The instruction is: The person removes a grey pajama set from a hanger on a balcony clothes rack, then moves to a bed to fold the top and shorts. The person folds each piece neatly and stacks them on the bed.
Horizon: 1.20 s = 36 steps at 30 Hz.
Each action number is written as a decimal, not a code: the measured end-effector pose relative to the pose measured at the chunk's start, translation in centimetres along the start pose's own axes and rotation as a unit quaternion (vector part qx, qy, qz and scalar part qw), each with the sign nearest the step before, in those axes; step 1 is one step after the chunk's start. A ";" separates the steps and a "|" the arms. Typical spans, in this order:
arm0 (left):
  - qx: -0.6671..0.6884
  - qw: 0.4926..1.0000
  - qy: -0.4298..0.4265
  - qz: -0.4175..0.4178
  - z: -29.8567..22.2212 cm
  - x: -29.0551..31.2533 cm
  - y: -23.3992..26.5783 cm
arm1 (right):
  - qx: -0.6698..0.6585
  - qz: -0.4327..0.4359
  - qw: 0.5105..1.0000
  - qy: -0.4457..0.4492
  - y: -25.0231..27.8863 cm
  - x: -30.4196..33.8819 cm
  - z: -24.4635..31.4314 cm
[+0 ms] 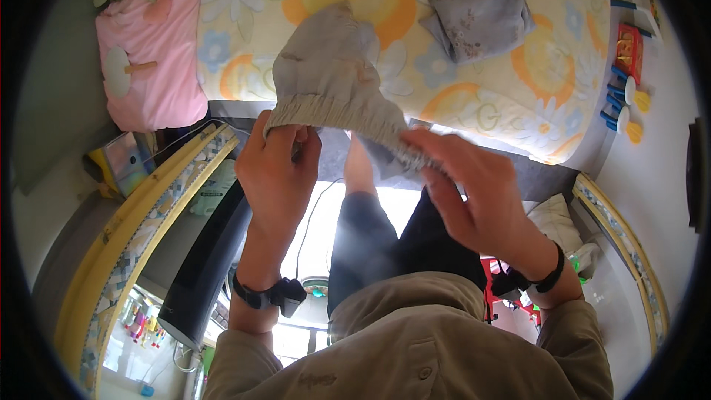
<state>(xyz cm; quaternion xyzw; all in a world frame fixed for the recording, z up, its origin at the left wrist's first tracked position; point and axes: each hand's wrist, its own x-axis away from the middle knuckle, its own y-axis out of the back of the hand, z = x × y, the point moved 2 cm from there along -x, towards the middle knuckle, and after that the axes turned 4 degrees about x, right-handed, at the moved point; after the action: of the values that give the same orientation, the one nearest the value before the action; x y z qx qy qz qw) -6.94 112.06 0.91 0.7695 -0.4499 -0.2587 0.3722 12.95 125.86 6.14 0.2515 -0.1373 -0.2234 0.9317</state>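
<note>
A pale grey pair of elastic-waisted pants point(326, 59) hangs between my hands above the near edge of the bed, with its gathered waistband facing me. My left hand point(278, 167) grips the left end of the waistband, fingers curled inside the opening. At the other end, my right hand point(470, 185) pinches the band between thumb and fingers, slightly blurred. The cloth bunches upward past the band, so its full shape is hidden. Farther right on the bed lies a folded grey garment point(480, 21) with a small flower print.
The bed point(244, 67) has a yellow flowered sheet. A pink cloth-covered item point(159, 67) stands at its left. Patterned yellow-edged panels point(141, 252) curve along the left side, beside a black cylinder point(204, 274). Blue hooks and a red packet point(628, 52) are along the right wall.
</note>
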 end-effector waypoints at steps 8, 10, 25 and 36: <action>0.004 0.987 -0.018 0.159 -1.5 -0.7 1.4 | 0.072 -0.015 0.997 -0.001 3.1 -1.2 -2.1; -0.033 0.982 0.001 0.184 -1.4 -0.7 1.7 | 0.081 -0.020 0.996 0.006 3.6 -1.1 -2.3; 0.027 0.951 -0.202 0.231 -1.7 0.2 1.8 | 0.070 0.017 0.997 0.020 5.5 -0.6 -3.4; 0.097 0.989 -0.002 0.109 -1.8 -2.2 2.6 | 0.048 -0.105 0.984 0.138 0.1 0.1 -2.0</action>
<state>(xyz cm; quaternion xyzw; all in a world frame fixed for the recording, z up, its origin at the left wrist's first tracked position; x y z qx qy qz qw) -7.92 113.80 4.26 0.7477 -0.5547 -0.1739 0.3210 13.78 126.75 4.54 0.3378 0.0090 -0.2767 0.8996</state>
